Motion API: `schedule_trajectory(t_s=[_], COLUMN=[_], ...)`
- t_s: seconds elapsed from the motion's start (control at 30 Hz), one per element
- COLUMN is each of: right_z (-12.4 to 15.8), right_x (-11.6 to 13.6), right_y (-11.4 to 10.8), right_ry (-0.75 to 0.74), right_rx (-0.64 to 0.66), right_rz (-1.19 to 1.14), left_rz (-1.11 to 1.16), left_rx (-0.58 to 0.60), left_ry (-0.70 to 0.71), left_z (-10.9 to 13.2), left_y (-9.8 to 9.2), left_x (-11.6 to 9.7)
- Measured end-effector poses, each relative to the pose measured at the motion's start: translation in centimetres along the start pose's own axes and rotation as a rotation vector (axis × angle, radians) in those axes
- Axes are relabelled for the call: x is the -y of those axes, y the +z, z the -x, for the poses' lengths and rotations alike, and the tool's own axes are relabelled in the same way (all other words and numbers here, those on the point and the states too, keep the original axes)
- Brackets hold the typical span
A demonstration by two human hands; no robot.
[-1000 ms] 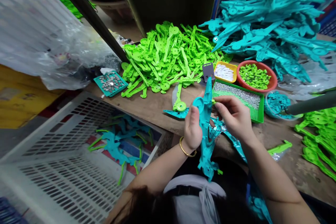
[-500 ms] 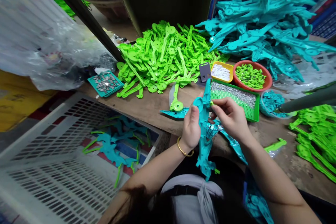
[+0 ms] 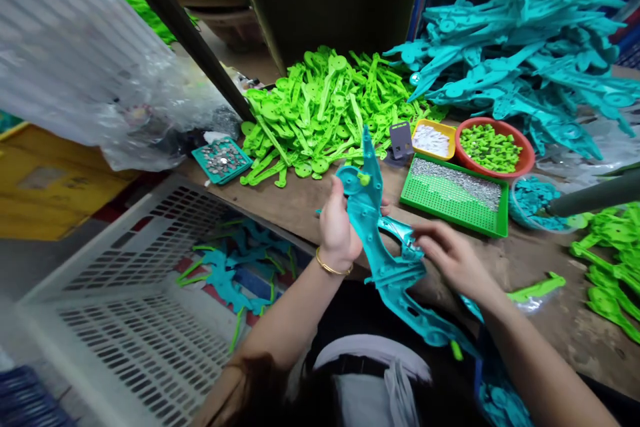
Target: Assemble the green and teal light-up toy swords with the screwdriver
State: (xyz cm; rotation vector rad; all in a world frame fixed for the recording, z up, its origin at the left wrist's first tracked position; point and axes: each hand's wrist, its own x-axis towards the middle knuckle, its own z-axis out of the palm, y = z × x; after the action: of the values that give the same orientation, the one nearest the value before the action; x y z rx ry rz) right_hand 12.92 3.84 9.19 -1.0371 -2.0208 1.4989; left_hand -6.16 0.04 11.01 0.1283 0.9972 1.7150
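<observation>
Behind teal part (image 3: pixel 371 217) | red bowl (image 3: pixel 526 161): green pegs (image 3: pixel 487 145) | green tray (image 3: pixel 434 199): screws (image 3: pixel 460 177)

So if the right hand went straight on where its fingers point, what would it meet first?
The teal plastic part in the left hand; the right hand seems nearly touching its middle, depth unclear.

teal toy part (image 3: pixel 373 227), green peg (image 3: pixel 364 179)

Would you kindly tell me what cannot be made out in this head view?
Head view:
- Right hand: its grip on the teal part is blurred and unclear.
- Green tray: silver bits too small to identify.
- Teal pile: cut off by the top and right edges.
- Bag: contents blurred by plastic.
</observation>
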Motion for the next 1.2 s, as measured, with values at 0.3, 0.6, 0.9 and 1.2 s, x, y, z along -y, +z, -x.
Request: schedule_trajectory(t_s=[0.3,0.6,0.9,1.2], right_z=[5.1,6.9,6.8,7.4], right_x=[-3.3,-0.8,-1.7,-3.5], right_y=[2.1,-4.6,-9.1,-9.2], right_ry=[0.341,0.047,0.1,0.175], right_rx=[0.716,0.067,-0.3,-0.179], right_rz=[-0.484,0.334,0.964,1.023], left_rz=[0.07,-0.794,-1.588,-1.631], left_rx=[-0.026,-0.196,-0.293,-0.136], left_ry=[0.09,0.628,0.523,0.458], left_z=[-0.5,-4.0,-3.7,-0.1], left_y=[-1.5,-9.6,-12.5,-14.0], left_x=[-2.0,-0.2,2.0,2.0])
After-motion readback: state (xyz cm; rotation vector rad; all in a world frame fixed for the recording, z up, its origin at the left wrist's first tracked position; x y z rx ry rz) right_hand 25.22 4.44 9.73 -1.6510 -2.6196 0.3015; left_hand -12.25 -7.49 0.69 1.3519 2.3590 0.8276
